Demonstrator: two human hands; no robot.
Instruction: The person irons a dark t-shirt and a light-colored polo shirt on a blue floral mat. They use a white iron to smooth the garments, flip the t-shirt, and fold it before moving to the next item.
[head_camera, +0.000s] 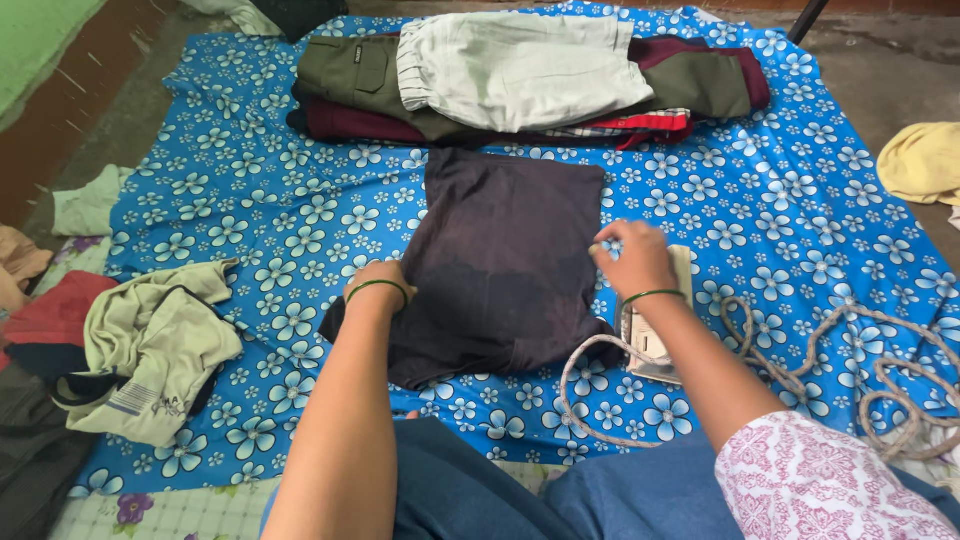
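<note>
A dark purple folded garment (500, 250) lies flat on the blue flowered sheet (250, 190) in front of me. My left hand (378, 280) grips its left edge, fingers curled under the cloth. My right hand (632, 258) pinches its right edge with closed fingers. Each wrist wears a green bangle. Under my right forearm sits a clothes iron (655, 345), partly hidden, with a braided cord (800, 350) looping off to the right.
A stack of folded clothes (520, 75) lies at the sheet's far edge. A heap of unfolded garments (150, 345) sits at the left. A yellow cloth (920, 160) lies on the floor at right. My blue-clad knees (500, 490) are at the bottom.
</note>
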